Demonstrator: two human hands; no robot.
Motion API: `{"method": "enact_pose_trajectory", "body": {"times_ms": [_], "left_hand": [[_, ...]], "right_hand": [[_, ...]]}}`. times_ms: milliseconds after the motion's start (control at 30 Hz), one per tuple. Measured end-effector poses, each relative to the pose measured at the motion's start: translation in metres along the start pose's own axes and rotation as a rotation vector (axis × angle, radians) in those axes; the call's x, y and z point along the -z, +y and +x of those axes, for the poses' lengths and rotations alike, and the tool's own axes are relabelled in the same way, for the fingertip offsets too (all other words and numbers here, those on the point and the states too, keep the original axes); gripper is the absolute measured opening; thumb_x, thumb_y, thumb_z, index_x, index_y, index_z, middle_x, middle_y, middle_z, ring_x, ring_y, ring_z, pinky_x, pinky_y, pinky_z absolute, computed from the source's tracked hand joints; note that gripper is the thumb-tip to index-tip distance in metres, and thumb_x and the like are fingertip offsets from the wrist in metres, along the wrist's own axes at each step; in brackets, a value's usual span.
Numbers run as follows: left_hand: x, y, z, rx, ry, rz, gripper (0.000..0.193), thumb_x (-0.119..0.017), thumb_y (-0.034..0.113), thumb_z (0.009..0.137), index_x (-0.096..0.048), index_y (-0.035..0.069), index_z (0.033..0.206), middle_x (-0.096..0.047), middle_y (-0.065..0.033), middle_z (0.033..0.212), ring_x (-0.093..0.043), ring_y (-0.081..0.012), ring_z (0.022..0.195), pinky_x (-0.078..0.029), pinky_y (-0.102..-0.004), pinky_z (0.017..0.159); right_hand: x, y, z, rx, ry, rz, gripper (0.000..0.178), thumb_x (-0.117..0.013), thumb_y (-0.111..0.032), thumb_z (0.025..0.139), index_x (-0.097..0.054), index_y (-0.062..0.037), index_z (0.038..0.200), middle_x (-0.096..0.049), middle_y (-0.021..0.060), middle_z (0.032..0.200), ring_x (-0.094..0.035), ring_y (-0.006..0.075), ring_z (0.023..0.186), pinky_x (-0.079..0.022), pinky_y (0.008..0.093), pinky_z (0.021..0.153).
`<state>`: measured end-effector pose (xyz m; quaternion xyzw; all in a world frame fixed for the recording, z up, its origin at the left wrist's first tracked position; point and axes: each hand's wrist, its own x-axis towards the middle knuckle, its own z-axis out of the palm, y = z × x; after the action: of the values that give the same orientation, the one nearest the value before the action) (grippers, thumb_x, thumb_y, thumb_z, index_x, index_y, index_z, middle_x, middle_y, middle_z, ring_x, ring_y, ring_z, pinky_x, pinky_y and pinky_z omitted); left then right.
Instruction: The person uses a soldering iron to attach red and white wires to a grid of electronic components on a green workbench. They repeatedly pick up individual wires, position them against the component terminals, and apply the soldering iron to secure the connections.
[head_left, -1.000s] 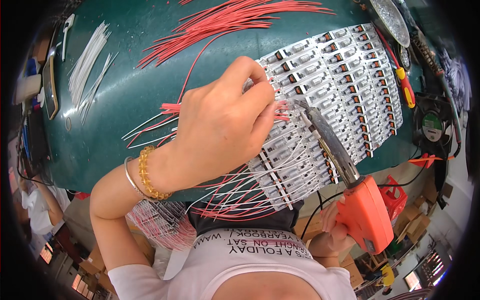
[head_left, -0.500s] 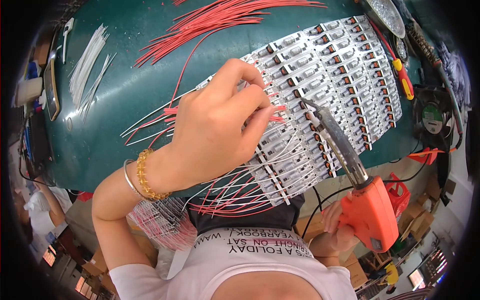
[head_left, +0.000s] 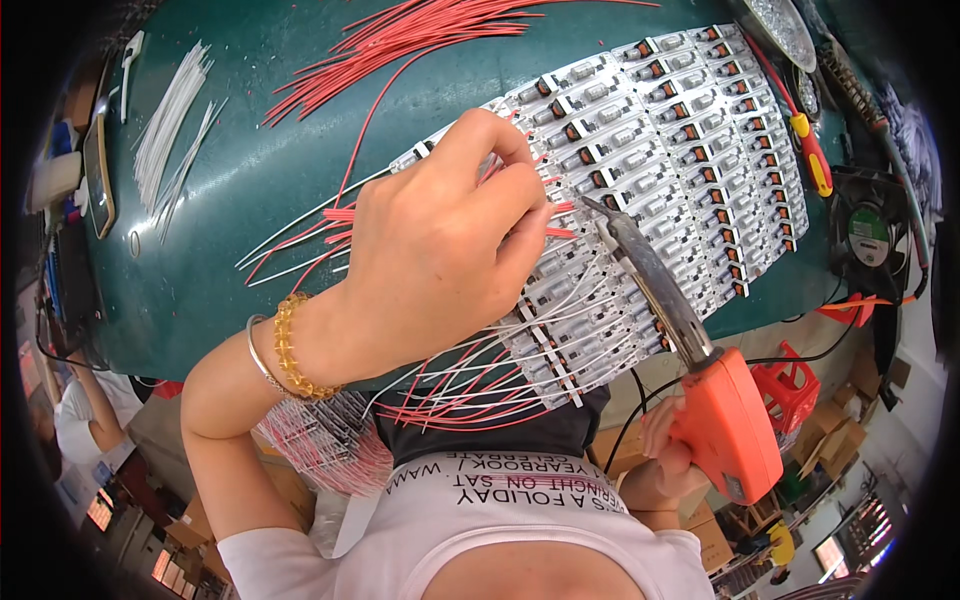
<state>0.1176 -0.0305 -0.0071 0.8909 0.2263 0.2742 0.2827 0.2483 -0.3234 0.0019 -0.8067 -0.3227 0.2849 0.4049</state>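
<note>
My left hand [head_left: 440, 235] is over the near-left part of a panel of small circuit boards [head_left: 690, 150], its thumb and fingers pinched on a few short red wires [head_left: 340, 214]. Their ends stick out past the fingertips over the boards. In my right hand [head_left: 668, 440], the fingers wrap round an orange soldering gun [head_left: 735, 430]. Its dark tip [head_left: 590, 202] points up and left, just right of the red wire ends; whether it touches a board I cannot tell. White and red wires [head_left: 470, 370] attached to the panel trail off its near-left edge.
Loose red wires [head_left: 400, 45] lie at the far side of the green table [head_left: 250, 200], white wires [head_left: 170, 130] at the left. A phone [head_left: 100, 175] rests by the left edge. On the right are a screwdriver [head_left: 812, 155], a metal dish [head_left: 780, 30] and a black fan [head_left: 865, 235].
The soldering gun has moved left and slightly up, bringing its tip closer to the red wire ends. My left hand has barely shifted and keeps its pinch.
</note>
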Motion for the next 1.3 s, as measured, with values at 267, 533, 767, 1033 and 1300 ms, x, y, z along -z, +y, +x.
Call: {"method": "enact_pose_trajectory", "body": {"times_ms": [267,533,767,1033,1300], "left_hand": [[0.001,-0.001,-0.001,-0.01,0.003,0.006,0.01,-0.074,-0.002,0.073,-0.065,0.001,0.077,-0.06,-0.0076,0.092,-0.06,-0.0131,0.058,-0.047,-0.0247,0.05],[0.009,0.006,-0.002,0.034,-0.024,-0.187,0.01,-0.076,-0.001,0.074,-0.068,0.0,0.08,-0.061,-0.0074,0.098,-0.058,-0.0072,0.06,-0.039,-0.0183,0.047],[-0.003,0.009,-0.007,-0.014,-0.024,-0.011,0.013,-0.074,-0.003,0.072,-0.063,0.0,0.076,-0.06,-0.0083,0.094,-0.054,-0.0101,0.055,-0.043,-0.0236,0.048],[-0.003,0.01,-0.006,-0.02,-0.023,-0.029,0.013,-0.074,-0.004,0.072,-0.063,0.0,0.076,-0.06,-0.0078,0.093,-0.055,-0.0103,0.055,-0.043,-0.0241,0.047],[-0.003,0.01,-0.008,-0.019,-0.023,-0.021,0.012,-0.074,-0.003,0.072,-0.063,0.0,0.076,-0.06,-0.0076,0.092,-0.055,-0.0109,0.055,-0.044,-0.0243,0.047]], "right_hand": [[-0.001,0.001,0.006,0.075,-0.081,0.252,0.057,-0.062,-0.059,0.086,-0.059,-0.0021,0.095,-0.056,-0.0003,0.068,-0.054,0.0148,0.063,-0.042,0.0291,0.057],[-0.015,0.01,0.005,0.165,0.093,0.56,0.082,-0.064,-0.057,0.086,-0.043,0.01,0.128,-0.046,-0.0031,0.051,-0.042,0.0086,0.041,-0.035,0.0229,0.043],[-0.004,-0.005,0.003,0.016,-0.019,0.441,0.065,-0.067,-0.063,0.08,-0.053,-0.0014,0.097,-0.05,-0.0013,0.061,-0.05,0.0132,0.054,-0.042,0.028,0.056],[0.0,0.004,-0.008,-0.043,0.101,0.006,0.059,-0.064,-0.066,0.078,-0.06,-0.0086,0.065,-0.055,0.0033,0.062,-0.056,0.0206,0.058,-0.043,0.0311,0.055],[0.009,0.002,-0.002,0.038,-0.072,-0.044,0.062,-0.053,-0.068,0.084,-0.058,-0.0114,0.06,-0.055,0.003,0.06,-0.056,0.0248,0.057,-0.042,0.0353,0.053]]}}
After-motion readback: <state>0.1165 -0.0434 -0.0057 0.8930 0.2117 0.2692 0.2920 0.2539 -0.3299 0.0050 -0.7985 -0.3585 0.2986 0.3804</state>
